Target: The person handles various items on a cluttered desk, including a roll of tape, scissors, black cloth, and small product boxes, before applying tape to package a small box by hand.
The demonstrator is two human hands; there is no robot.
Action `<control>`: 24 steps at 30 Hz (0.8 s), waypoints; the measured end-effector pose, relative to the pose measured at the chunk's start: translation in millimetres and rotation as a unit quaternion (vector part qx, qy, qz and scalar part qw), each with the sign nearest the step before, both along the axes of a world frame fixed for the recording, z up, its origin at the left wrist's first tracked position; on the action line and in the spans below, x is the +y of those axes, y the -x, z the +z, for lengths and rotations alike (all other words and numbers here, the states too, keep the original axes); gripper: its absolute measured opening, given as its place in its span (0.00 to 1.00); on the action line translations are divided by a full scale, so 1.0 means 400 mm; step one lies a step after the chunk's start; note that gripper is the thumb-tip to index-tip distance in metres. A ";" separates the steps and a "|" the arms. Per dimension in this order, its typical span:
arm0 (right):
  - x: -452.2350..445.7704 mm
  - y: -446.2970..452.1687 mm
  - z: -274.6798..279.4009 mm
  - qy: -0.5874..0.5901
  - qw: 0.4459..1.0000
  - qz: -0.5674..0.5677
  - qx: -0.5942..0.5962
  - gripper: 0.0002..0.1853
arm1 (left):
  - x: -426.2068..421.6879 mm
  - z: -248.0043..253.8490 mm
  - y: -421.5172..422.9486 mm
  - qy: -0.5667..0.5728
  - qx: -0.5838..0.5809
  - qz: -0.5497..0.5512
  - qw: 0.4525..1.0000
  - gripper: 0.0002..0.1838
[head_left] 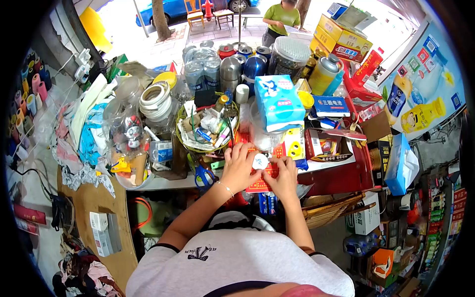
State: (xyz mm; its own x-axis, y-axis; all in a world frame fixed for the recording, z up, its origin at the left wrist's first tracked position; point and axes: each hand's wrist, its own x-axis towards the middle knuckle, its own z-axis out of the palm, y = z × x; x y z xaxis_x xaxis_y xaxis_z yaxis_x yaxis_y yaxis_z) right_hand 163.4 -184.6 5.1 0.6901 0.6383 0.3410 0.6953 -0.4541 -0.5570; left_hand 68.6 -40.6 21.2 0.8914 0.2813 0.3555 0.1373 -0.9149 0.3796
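Note:
A small round white disc [260, 161] with a dark mark on it lies between my two hands, over a red printed sheet [259, 185] at the counter's front edge. My left hand [239, 169] touches the disc's left side, its fingers spread forward. On the other side my right hand [283, 176] has its fingers at the disc's right edge. Just beyond my left hand stands a green basket [184, 140] full of small items. Behind the disc are a blue and white packet [279, 104] and a clear plastic container.
Blue-handled scissors [203, 177] lie left of my left hand. Rolled white tubing [156, 101], cans and jars crowd the counter. A red box [341, 168] stands at the right. Beyond the counter, a person [282, 20] in green is outside.

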 end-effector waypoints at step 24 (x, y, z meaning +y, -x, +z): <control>-0.011 -0.032 -0.003 -0.045 0.996 0.073 0.016 0.23 | 0.009 0.006 -0.012 -0.006 0.023 0.005 1.000 0.31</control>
